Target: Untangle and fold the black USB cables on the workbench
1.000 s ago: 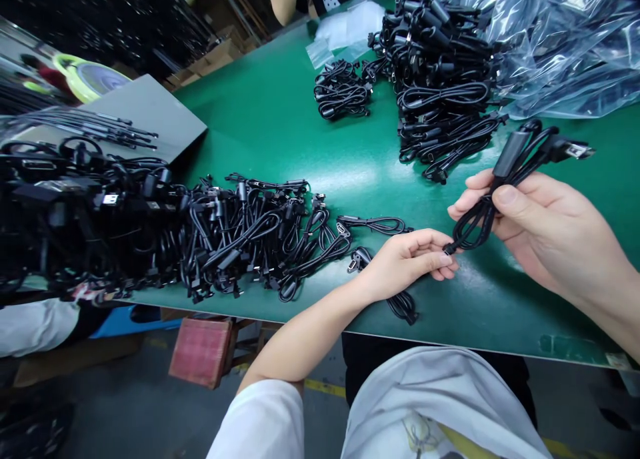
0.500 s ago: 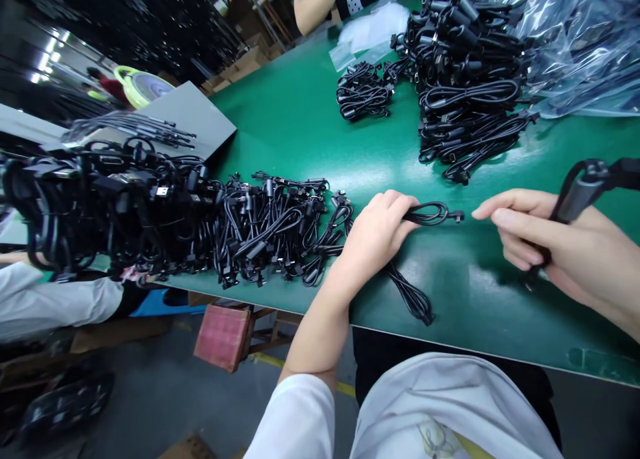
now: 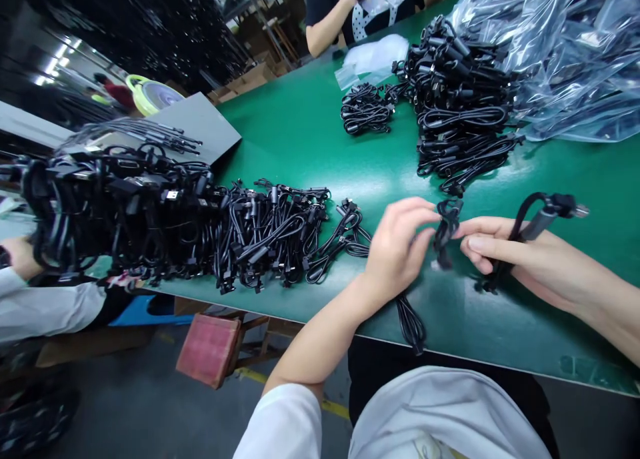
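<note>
My left hand [image 3: 400, 245] pinches a small coiled black cable [image 3: 447, 225], held above the green table and blurred at its lower end. Close to its right side are the fingertips of my right hand [image 3: 520, 252], which is closed round another black cable bundle [image 3: 537, 222] with a thick grey-black barrel and a metal plug sticking out to the right. Below my left wrist a coiled cable [image 3: 411, 322] lies near the table's front edge. Left of my left hand, loose coiled cables [image 3: 345, 239] lie beside a large heap of black cables [image 3: 270, 235].
At the back right are a tall cable pile [image 3: 460, 105] and clear plastic bags [image 3: 575, 65]. A small cable pile [image 3: 367, 109] lies by flat plastic bags [image 3: 375, 55]. A grey box [image 3: 200, 125] stands left. Another person's forearm [image 3: 327, 32] is across the table [image 3: 300, 132].
The cable in my left hand has turned from lying sideways to hanging upright. My right hand has come left, beside it, with its own bundle. The person across now handles a clear bag.
</note>
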Tool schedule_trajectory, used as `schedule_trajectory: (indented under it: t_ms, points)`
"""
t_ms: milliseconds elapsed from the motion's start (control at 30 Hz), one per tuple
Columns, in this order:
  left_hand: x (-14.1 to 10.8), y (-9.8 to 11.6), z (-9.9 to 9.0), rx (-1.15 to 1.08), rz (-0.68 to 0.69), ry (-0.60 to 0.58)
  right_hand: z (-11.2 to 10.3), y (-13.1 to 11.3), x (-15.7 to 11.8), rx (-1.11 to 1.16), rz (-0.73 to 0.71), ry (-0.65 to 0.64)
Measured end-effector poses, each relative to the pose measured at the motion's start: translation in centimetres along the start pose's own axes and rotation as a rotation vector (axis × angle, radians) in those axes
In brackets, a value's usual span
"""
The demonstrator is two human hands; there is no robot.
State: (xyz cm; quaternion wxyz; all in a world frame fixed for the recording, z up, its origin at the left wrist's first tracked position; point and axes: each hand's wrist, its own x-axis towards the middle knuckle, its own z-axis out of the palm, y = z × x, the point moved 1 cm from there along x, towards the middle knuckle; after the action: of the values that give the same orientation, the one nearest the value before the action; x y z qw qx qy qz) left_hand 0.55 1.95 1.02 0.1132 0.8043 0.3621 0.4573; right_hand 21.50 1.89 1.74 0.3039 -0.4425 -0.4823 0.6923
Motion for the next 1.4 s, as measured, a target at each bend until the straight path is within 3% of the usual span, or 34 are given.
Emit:
schedule_trajectory:
  t_ms: [67,200,300,433,600,767,833,933,1033,1133,1200,1300,1400]
  points:
    - [0.2,0.2,-0.1,-0.093,-0.118,0.037,0.1,0.0,-0.1,0.024,-0.02,0.033]
    - [-0.1,0.6,0.8,-0.255,-0.224,-0.237,0.0,0.6,0.2,0.086,0.086,0.04]
    - [-0.5,-0.1,1.2,-0.077,-0.352,-0.248,-0.6,0.9,0.9,0.12,0.109,0.146]
    - [-0.2,-1.1,1.8,0.304,-0.221,-0.385,-1.2,1.0,1.6,0.104,0.065,0.26]
    - [0.9,-1.4,3.2,0.422,-0.21,-0.587,-1.3,1.1,1.8,0.102,-0.004,0.309]
    - [0.4,-0.9,2.6,0.378,-0.19,-0.505,-1.3,0.3,0.9,-0.164,-0.183,0.397]
    - [0.0,-0.6,1.4,0.37,-0.096,-0.411,-1.3,-0.3,0.3,-0.355,-0.314,0.462]
    - [-0.1,0.1,-0.5,0.336,0.092,-0.343,-1.3,-1.0,-0.3,-0.595,-0.622,0.542]
    - [0.2,0.8,-1.9,0.182,0.229,-0.369,-1.6,-0.7,0.1,-0.827,-0.824,0.399]
    - [0.4,1.5,-2.4,0.054,0.324,-0.396,-1.7,0.3,0.8,-1.095,-0.82,0.089]
    - [0.5,1.6,-2.4,0.011,0.374,-0.413,-1.5,0.8,0.8,-1.221,-0.746,-0.018]
    - [0.6,1.4,-2.2,-0.073,0.285,-0.33,-1.1,0.6,0.0,-1.298,-0.659,0.101]
    - [0.6,0.7,-2.1,-0.157,0.0,-0.131,-0.7,0.2,-1.2,-1.324,-0.611,0.334]
